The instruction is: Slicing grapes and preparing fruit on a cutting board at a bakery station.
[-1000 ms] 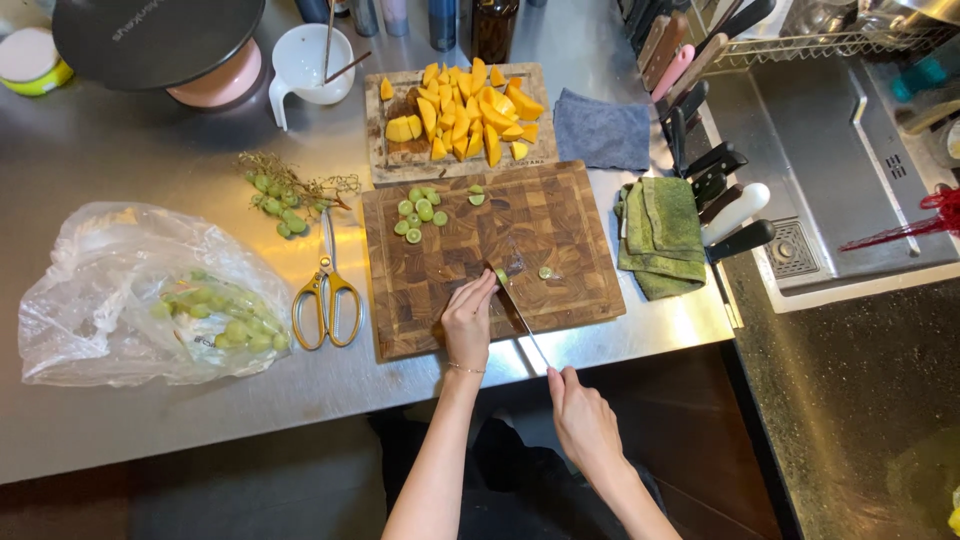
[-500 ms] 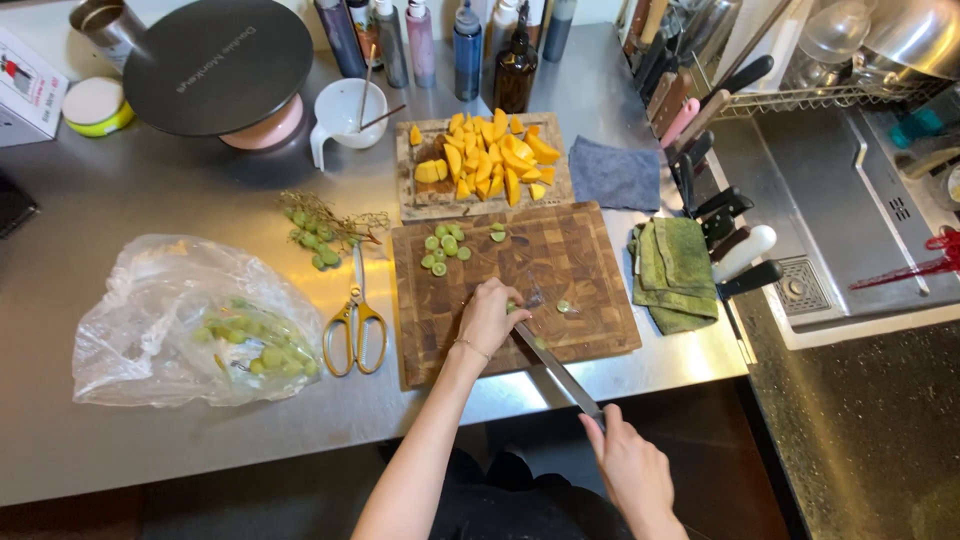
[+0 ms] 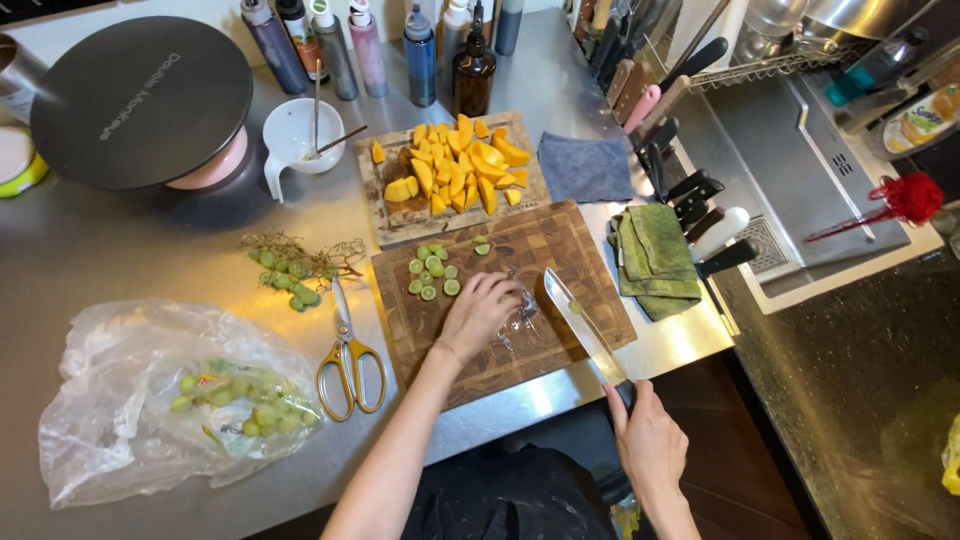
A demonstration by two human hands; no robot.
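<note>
Two hands work over the dark cutting board (image 3: pixel 560 250) on the steel tabletop (image 3: pixel 120 260). The left hand (image 3: pixel 480 312) rests palm-down mid-board, its grip curled together over something I cannot make out. The right hand (image 3: pixel 650 440), off the board's near edge, is clamped on a knife (image 3: pixel 580 325) whose blade lies across the board. Halved green grapes (image 3: pixel 430 275) sit at the board's far-left corner.

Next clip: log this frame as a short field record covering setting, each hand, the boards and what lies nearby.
setting: steel counter beside a sink
left hand: resting on the dark cutting board, fingers over something small I cannot make out
right hand: grip on the handle of a large knife, blade over the board
board contents: halved green grapes
second board: yellow fruit wedges
nearby: scissors, bag of grapes, folded green cloths
</note>
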